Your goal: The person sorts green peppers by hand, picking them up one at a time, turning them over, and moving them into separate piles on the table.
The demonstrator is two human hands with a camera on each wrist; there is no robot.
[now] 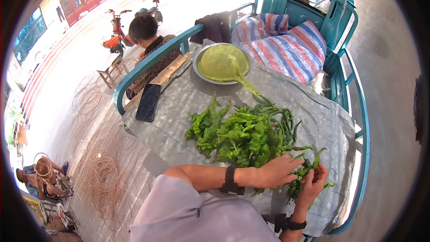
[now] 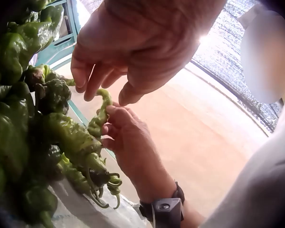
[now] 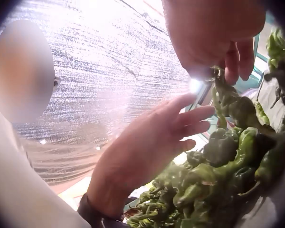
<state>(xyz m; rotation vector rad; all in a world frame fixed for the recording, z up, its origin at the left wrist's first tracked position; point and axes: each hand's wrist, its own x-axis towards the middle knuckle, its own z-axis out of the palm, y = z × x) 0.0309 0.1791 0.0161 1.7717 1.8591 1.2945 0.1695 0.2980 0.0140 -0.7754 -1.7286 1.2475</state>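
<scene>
- Nearest, at the front edge of the silver sheet [image 1: 322, 121], the right hand [image 1: 313, 183] grips a slim green pepper [image 2: 99, 118], its fingers curled round the lower part.
- Just beside it the left hand [image 1: 278, 170] reaches across from the other side. Its fingers are fairly straight and close together, with the tips at the upper end of that pepper. Whether the thumb touches the pepper cannot be told.
- Behind both hands a pile of green peppers [image 1: 242, 134] is spread over the middle of the sheet.
- Further back a green strainer [image 1: 221, 62] sits in a metal basin [image 1: 199, 72], its handle pointing toward the pile.
- Beyond lie striped sacks [image 1: 291, 49], and a seated person [image 1: 148, 40] is to the left of the basin.
</scene>
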